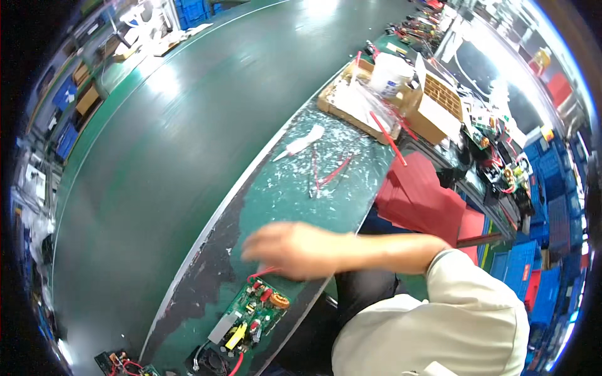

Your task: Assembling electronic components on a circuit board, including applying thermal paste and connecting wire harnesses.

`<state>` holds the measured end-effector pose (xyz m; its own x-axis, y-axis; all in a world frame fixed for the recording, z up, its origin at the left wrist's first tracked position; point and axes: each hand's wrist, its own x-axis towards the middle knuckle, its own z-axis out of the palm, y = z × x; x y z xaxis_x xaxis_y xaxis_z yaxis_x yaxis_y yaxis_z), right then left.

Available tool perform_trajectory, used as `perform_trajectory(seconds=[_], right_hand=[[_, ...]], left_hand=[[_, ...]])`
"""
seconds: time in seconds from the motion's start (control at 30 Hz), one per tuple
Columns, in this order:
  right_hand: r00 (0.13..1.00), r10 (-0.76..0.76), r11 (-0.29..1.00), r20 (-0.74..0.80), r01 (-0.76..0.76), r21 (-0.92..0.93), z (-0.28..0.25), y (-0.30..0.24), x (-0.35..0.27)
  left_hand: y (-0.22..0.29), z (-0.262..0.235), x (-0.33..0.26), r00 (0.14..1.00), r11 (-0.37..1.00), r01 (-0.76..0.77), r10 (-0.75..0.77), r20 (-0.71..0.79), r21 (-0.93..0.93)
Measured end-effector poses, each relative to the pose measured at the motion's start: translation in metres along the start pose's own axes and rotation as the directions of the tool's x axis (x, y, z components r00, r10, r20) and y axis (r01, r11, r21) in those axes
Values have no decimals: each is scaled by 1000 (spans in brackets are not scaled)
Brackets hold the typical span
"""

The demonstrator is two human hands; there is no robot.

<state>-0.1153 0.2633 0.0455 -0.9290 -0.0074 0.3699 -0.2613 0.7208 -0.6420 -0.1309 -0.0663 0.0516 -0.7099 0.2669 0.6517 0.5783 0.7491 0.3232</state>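
Hand over a green circuit board

The right hand (pixel 291 249), blurred, finger state unclear, hovers at twelve o'clock of the circuit board (pixel 251 316), touching its red wire (pixel 263 272).

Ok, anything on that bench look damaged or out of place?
The green bench top is worn, its coating flaked off in a dark patch at the edge beside the circuit board. White flecks litter it around the red-handled cutters.

A green circuit board with an orange coil (pixel 251 315) lies on the surface (pixel 295 188) just below the fingers (pixel 254 247); red-handled pliers (pixel 326 178) lie beyond them.
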Motion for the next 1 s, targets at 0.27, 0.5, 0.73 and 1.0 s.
perform_trajectory(seconds=[0.27, 0.5, 0.73, 1.0], right_hand=[[840, 442, 688, -313, -542, -483, -137, 110, -96], [957, 235, 764, -170, -290, -577, -103, 143, -68], [987, 159, 627, 17, -88, -774, -98, 165, -65], [822, 190, 876, -537, -389, -286, -114, 118, -62]], left_hand=[[42, -40, -79, 413, 489, 759, 149, 898, -430], [47, -34, -103, -45, 387, 909, 460, 887, -154], [77, -17, -102, 378, 641, 607, 287, 880, -470], [119, 10, -137, 415, 172, 876, 205, 886, -450]])
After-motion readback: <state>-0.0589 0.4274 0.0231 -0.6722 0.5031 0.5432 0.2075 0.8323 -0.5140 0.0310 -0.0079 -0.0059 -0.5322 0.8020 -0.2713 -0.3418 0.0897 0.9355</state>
